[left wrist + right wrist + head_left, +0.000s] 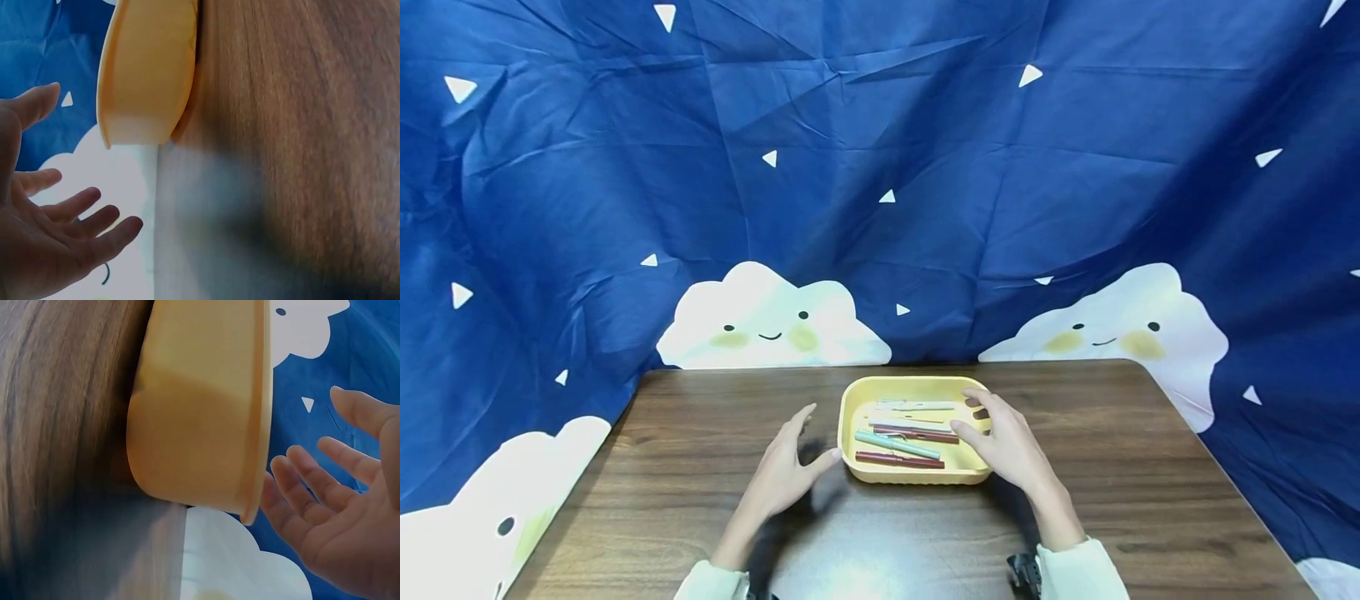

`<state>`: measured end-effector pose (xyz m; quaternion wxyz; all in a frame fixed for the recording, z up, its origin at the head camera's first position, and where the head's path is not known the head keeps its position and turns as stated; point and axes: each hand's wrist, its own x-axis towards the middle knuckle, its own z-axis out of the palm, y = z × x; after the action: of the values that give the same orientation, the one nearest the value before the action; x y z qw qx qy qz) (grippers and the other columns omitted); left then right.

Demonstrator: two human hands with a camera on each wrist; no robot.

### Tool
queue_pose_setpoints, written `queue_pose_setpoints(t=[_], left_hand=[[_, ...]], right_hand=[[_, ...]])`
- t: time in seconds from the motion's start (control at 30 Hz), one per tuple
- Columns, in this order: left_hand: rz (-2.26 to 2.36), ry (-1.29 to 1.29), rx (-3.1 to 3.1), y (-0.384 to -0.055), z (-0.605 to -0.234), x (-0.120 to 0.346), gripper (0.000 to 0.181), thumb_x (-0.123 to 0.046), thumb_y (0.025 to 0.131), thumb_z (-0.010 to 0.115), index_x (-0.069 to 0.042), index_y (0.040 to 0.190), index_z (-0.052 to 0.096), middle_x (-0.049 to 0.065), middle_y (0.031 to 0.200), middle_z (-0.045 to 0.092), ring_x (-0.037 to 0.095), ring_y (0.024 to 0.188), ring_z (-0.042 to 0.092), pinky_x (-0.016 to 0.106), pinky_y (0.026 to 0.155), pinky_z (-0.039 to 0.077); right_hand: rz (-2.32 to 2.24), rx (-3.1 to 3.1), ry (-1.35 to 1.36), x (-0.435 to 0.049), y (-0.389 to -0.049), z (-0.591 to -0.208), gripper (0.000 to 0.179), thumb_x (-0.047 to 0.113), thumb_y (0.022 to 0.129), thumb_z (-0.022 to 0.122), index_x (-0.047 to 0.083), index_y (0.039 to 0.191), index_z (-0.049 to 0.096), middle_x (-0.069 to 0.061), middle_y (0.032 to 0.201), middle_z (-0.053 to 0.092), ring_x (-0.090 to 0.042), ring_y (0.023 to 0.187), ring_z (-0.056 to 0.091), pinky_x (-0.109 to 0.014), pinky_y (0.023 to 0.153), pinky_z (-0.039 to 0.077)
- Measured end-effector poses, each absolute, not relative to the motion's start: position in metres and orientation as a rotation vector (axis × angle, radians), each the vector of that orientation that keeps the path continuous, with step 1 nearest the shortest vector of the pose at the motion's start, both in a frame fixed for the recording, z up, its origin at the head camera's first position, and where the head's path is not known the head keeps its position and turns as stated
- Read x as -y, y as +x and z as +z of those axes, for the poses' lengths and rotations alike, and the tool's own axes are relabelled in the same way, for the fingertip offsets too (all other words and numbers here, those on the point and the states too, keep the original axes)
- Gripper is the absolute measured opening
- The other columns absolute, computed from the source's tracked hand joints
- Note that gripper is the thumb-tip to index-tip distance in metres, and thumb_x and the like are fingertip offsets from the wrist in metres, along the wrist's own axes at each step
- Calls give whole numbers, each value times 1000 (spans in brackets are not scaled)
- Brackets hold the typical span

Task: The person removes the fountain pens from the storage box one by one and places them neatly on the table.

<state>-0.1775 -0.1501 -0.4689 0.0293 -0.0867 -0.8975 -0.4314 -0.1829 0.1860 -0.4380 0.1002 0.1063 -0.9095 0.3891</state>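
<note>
- No text, label, brand or number can be read in any view.
- On the capped pens (897, 444), any markings are too small to be made out.
- On the yellow tray (917, 477), no lettering can be made out on the outer walls shown in the wrist views.
- On the dark blue backdrop cloth (880, 108), only pictures are seen printed: white triangles (460, 88) and smiling clouds (771, 321).

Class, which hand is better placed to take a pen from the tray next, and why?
Probably the right hand: it hovers partly over the tray, close to the pens. The left hand is outside the tray, by its left end.
</note>
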Motion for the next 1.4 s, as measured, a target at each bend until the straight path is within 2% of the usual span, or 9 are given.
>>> queue_pose_setpoints(t=[0.2,0.3,0.5,0.7,0.9,1.07,1.27,1.4], left_hand=[[-1524,-261,2705,-182,-472,145,77,-32,89,79,-9,152,41,28,140,52,44,129,52,57,101,47],[-1604,-234,2686,-184,-474,142,75,-29,89,79,-9,151,42,29,139,52,45,128,53,56,101,47],[-1678,-183,2677,-186,-476,137,71,-28,89,79,-10,149,45,23,136,56,42,125,55,57,100,47],[-1754,-128,2667,-188,-479,134,73,-27,87,81,-9,149,45,20,135,57,37,124,56,58,106,40],[-1817,-104,2663,-190,-480,129,75,-21,87,80,-5,150,42,19,134,56,37,125,55,56,106,42],[-1868,-71,2654,-193,-480,125,78,-21,86,81,-5,151,41,18,133,56,36,125,54,54,104,43],[-1939,-82,2637,-196,-480,121,81,-18,86,81,-2,152,37,19,134,56,36,124,55,52,105,43],[-2009,-103,2617,-195,-483,120,80,-15,88,78,-1,154,34,22,134,55,35,122,56,47,100,48]], right_hand=[[1268,2725,295,-180,-189,-441,49,23,94,73,2,136,59,-17,125,65,-33,111,63,-50,90,53],[1322,2745,279,-177,-192,-444,47,23,95,73,1,134,60,-17,127,65,-34,112,63,-50,90,53],[1381,2763,281,-170,-198,-450,44,21,94,74,2,132,62,-19,127,64,-35,111,64,-50,91,53],[1433,2786,306,-163,-203,-456,42,18,94,74,1,130,63,-22,128,64,-35,107,64,-49,91,52],[1404,2832,326,-158,-209,-461,42,19,92,76,1,127,65,-18,119,68,-25,96,66,-41,85,53],[1378,2864,400,-156,-214,-464,35,18,88,79,-1,116,70,-13,105,71,-19,86,62,-35,79,50],[1408,2917,461,-153,-217,-469,31,18,89,78,1,113,73,-12,109,71,-20,91,62,-37,82,51],[1402,2955,478,-150,-217,-473,30,18,89,78,1,113,74,-12,110,71,-21,91,63,-39,81,52]])
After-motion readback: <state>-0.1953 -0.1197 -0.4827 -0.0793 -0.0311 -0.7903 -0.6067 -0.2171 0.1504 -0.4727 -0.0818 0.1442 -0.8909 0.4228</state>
